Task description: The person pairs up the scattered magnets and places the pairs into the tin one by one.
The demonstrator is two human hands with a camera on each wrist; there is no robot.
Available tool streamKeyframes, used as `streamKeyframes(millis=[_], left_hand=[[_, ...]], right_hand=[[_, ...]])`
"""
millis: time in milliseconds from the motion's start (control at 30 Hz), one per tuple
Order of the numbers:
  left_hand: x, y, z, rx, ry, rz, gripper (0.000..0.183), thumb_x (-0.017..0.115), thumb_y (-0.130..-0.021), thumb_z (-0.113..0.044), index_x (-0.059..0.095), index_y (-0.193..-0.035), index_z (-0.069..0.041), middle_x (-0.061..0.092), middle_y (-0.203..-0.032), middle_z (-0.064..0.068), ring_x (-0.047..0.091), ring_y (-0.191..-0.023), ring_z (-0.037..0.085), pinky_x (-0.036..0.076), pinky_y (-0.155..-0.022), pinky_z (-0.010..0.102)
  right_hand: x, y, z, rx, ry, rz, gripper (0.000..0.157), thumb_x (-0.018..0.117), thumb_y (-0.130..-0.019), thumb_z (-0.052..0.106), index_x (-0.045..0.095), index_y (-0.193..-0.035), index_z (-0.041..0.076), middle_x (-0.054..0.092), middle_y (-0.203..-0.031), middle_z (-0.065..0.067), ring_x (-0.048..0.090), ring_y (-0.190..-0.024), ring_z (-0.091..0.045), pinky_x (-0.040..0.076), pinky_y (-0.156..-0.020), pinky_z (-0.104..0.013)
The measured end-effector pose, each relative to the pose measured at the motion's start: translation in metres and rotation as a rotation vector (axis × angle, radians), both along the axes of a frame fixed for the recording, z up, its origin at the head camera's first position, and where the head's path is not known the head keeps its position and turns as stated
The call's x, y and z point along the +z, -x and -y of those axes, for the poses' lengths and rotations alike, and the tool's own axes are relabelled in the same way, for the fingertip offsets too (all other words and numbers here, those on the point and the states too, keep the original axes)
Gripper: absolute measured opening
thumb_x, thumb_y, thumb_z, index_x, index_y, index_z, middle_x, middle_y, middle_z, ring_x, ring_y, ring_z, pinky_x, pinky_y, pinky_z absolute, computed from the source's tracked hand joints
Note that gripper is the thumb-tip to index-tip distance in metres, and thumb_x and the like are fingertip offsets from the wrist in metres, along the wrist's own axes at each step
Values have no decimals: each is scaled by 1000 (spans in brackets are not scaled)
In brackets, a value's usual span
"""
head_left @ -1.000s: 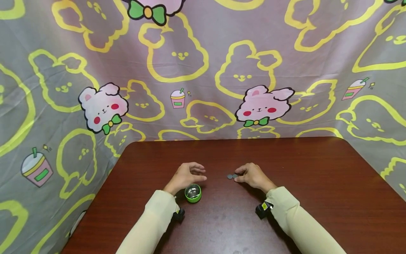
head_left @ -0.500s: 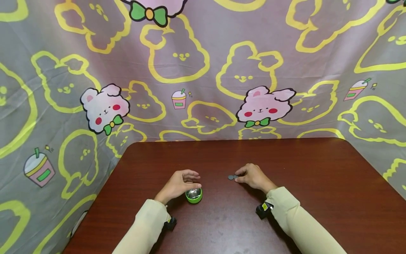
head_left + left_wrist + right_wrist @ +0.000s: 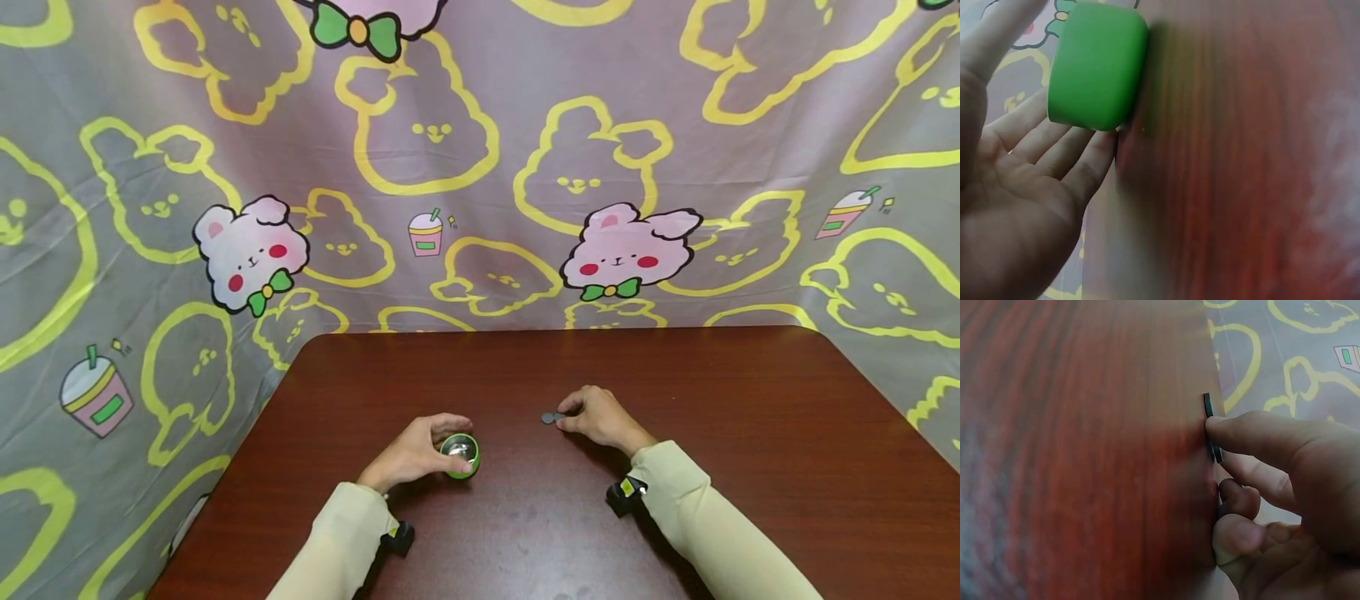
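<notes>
A small round green container [image 3: 468, 474] with a shiny, silvery inside stands upright on the table, left of centre. My left hand [image 3: 411, 455] reaches around it, thumb over the near rim and fingers along the far side. In the left wrist view the container's smooth green wall [image 3: 1099, 65] is in front of my extended fingers [image 3: 1047, 142]. To the right, two thin dark grey discs [image 3: 548, 418] lie side by side. My right hand [image 3: 600, 417] pinches the right-hand disc between thumb and fingers. In the right wrist view the discs [image 3: 1207, 404] show edge-on at the thumb tip.
The reddish-brown wooden table [image 3: 712, 392] has rounded far corners. A grey curtain [image 3: 517, 67] printed with yellow bear outlines hangs behind it and at both sides. Black cameras, like the one on the right wrist [image 3: 622, 497], sit below the sleeve cuffs.
My left hand has moved left and towards me, from beyond the container to around it, its thumb now over the near rim. The right hand and discs stay in place.
</notes>
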State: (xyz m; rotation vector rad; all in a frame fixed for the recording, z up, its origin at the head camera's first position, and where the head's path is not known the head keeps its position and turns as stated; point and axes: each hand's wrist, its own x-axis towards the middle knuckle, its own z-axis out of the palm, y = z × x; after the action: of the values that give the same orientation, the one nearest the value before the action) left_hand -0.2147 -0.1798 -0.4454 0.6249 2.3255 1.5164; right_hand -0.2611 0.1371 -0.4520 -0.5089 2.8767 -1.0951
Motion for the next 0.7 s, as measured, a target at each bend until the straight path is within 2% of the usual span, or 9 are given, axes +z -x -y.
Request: streamKeyframes(millis=[133,367,567,700], left_hand=[[0,-2,0,-18,18,-6,71,84,-69,-15,50,-129,2,56,-126,14,53,-114,22,41,-95,38],[24,-15,-4,-33,-10,26,70,82,-69,-7,48,-128,9,53,-126,23,51,-115,33,37,-96,50],[26,-16,-5,-36,0,30,71,82,-70,-9,47,-129,8,52,-127,23,51,-115,33,37,-96,49],[26,-16,-5,-33,2,28,71,82,-70,-9,47,-129,8,53,-127,22,51,-115,32,37,-97,48]], right_hand=[[0,0,1,-26,24,33,13,78,-73,12,72,-84,10,66,-79,4,56,-76,-14,46,-65,-30],[-1,0,1,-60,89,69,14,78,-72,7,68,-83,8,63,-72,2,55,-67,-12,45,-59,-27],[1,-1,3,-61,199,178,15,71,-75,0,66,-89,2,60,-67,-2,53,-53,-13,46,-48,-27],[4,-2,3,-58,310,265,16,65,-77,-5,63,-94,-5,62,-68,-8,58,-54,-17,52,-51,-30]])
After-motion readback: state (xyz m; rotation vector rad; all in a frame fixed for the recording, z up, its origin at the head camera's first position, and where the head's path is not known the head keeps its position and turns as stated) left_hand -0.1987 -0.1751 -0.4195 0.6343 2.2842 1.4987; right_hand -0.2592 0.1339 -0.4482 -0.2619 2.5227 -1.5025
